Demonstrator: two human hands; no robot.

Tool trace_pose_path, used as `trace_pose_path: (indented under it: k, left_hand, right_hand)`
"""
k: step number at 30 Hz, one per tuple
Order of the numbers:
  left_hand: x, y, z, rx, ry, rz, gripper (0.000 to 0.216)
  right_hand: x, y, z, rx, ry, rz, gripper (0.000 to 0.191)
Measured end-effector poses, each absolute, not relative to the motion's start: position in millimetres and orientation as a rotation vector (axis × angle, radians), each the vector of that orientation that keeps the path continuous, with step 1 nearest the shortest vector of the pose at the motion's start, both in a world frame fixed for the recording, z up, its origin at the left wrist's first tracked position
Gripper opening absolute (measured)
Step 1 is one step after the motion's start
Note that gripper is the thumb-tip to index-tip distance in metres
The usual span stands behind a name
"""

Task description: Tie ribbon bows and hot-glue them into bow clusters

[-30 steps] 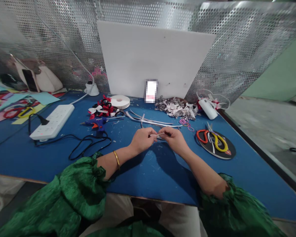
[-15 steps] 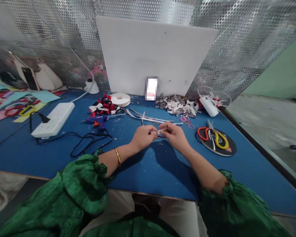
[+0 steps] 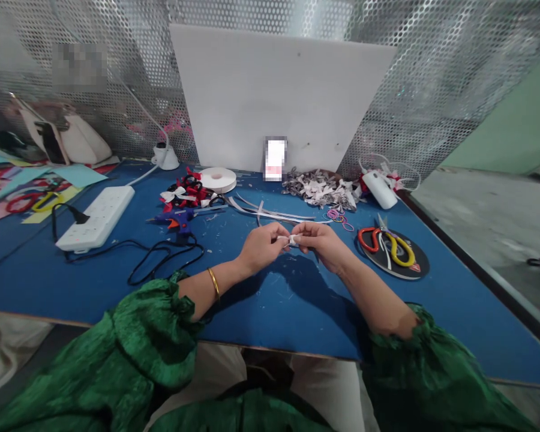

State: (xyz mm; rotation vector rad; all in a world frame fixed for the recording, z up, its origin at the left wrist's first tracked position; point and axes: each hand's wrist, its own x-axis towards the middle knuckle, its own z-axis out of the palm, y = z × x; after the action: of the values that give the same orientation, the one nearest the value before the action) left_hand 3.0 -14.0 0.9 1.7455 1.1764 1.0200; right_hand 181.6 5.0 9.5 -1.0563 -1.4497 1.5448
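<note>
Between my fingertips is a small white ribbon [image 3: 292,240], bunched in the middle. My left hand [image 3: 263,246] pinches one side of it. Thumb and fingers of my right hand [image 3: 319,241] are closed on the other side, and a darker ribbon end hangs below that hand. Both hands are held just over the blue table [image 3: 270,312], and my fingers hide much of the ribbon. Cut ribbon strips [image 3: 274,213] lie beyond my hands. A heap of white and grey ribbon bows [image 3: 326,189] rests farther back, with pink elastic bands [image 3: 335,216] in front of it.
On the right, scissors [image 3: 387,243] lie on a black ribbon spool [image 3: 411,264]. To the left are a blue glue gun [image 3: 177,221] with its cord, a white power strip [image 3: 101,219], red and black bows [image 3: 191,189] and a white ribbon roll [image 3: 218,179]. A white board [image 3: 279,96] stands behind.
My right hand has turned slightly, and a dark ribbon end now shows beneath it. The white ribbon looks more bunched between my fingertips. My left hand keeps its pinch.
</note>
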Motion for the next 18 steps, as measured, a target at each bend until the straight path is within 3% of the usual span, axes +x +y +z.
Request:
trace_pose_path:
  k: [6,18]
  left_hand:
    - [5,-13,4,1.588,1.032,1.127,0.01]
    - [5,-12,0,1.662,1.114,1.099,0.019]
  right_hand:
    - [179,6,5,-1.064,-1.109,1.702,0.033]
    - [171,-2,2,-1.084,-1.171,1.436,0.029]
